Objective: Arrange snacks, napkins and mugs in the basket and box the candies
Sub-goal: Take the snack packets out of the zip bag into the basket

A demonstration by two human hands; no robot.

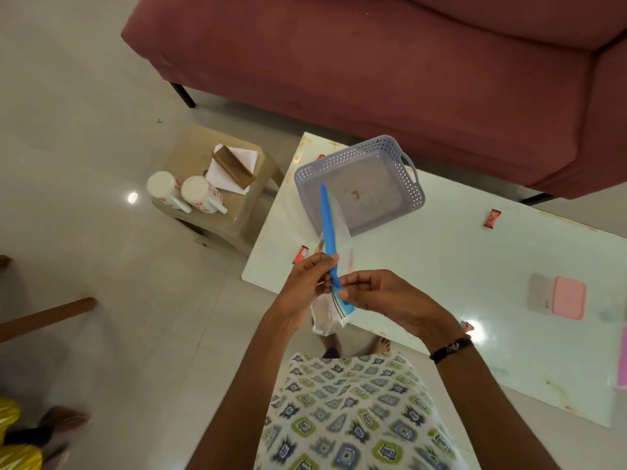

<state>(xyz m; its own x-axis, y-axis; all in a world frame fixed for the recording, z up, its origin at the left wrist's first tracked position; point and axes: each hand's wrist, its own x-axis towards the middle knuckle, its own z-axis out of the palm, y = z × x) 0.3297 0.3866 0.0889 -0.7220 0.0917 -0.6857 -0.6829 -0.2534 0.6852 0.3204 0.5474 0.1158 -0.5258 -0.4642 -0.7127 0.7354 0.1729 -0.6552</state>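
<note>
Both hands hold a clear zip bag with a blue strip (pixel 328 228) above the near left corner of the white table (pixel 441 266). My left hand (pixel 307 281) pinches it from the left, my right hand (pixel 376 296) from the right. A grey perforated basket (pixel 412 195) stands on the table behind the bag, with only small scraps inside. Red wrapped candies lie on the table: one (pixel 300 254) by the left edge, one (pixel 491 218) to the right. A pink box with its lid (pixel 569 297) sits at the right. Two mugs (pixel 186 193) and white napkins (pixel 234 164) rest on a beige stool.
A dusty-pink sofa (pixel 373 62) runs behind the table. The beige stool (pixel 237 212) stands left of the table on the pale tiled floor. A wooden bar (pixel 47 317) juts in from the left. Someone's yellow clothing (pixel 13 435) shows at the bottom left corner.
</note>
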